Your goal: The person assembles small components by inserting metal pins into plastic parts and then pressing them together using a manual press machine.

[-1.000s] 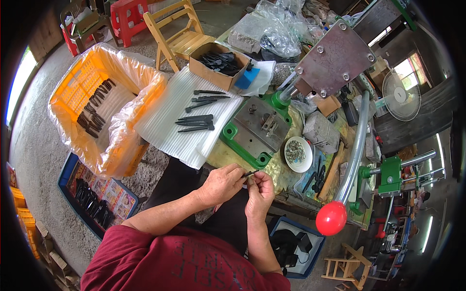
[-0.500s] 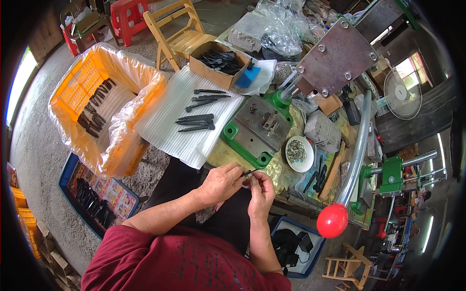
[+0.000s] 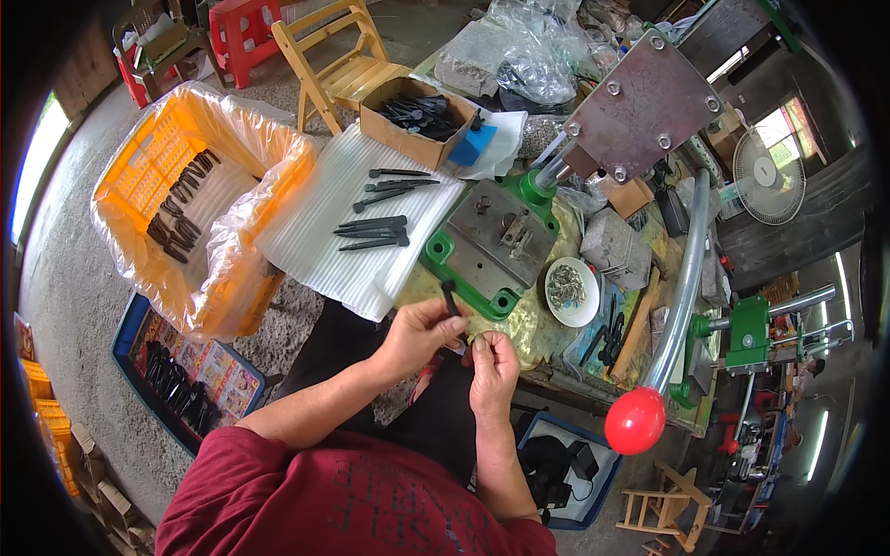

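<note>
A slim black part with a rounded end (image 3: 451,295) stands up from the fingers of my left hand (image 3: 413,341), which is closed around it. My right hand (image 3: 492,369) is pinched close beside its lower end; whatever is between those fingertips is hidden. Both hands are above my lap, at the near edge of the bench. Just beyond them sits the green press base (image 3: 482,295) with its steel plate (image 3: 491,243). Similar black tapered parts (image 3: 373,232) lie in two small groups on the white foam sheet (image 3: 306,227) to the left.
A cardboard box (image 3: 408,144) of black parts stands behind the foam. Left is a plastic-lined yellow crate (image 3: 148,139); below it, a blue tray (image 3: 125,347). A white bowl (image 3: 567,315) of small metal pieces sits right of the press. The press lever's red knob (image 3: 635,422) juts out near right.
The black part has swung from lying flat between both hands to standing upright in my left hand. My right hand has shifted slightly down and its fingertips have come off the part's far end.
</note>
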### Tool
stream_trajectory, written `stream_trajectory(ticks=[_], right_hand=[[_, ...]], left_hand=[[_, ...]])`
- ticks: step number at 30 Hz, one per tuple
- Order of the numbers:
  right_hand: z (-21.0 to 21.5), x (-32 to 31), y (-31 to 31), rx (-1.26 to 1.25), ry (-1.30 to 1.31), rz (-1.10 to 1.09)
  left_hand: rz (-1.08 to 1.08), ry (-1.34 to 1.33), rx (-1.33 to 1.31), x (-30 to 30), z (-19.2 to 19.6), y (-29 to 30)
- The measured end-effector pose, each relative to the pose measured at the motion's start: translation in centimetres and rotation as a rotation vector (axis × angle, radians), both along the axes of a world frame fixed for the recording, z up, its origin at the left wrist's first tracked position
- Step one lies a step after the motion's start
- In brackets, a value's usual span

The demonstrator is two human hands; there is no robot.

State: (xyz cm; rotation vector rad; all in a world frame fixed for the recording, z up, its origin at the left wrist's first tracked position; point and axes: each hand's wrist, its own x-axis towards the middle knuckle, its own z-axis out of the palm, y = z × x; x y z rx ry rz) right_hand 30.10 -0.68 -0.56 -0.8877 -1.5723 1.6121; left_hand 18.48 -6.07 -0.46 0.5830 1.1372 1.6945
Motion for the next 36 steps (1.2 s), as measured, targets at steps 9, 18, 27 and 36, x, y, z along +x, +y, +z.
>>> stream_trajectory(ticks=[9,18,27,36], right_hand=[[0.2,-0.5,-1.1,-0.092,0.161,-0.026],[0.3,-0.5,-1.2,-0.121,0.189,-0.036],[0.1,-0.4,-1.2,-0.114,0.192,-0.014],[0.2,-0.4,-1.1,-0.193,0.293,0.041]], left_hand=[[0.025,-0.535,0.127,-0.4,0.0,-0.2],[0.026,-0.559,0.107,-0.4,-0.1,-0.3],[0.013,-0.512,0.136,-0.2,-0.5,-0.3],[0.013,-0.346,0.234,0.2,-0.4,-0.4]])
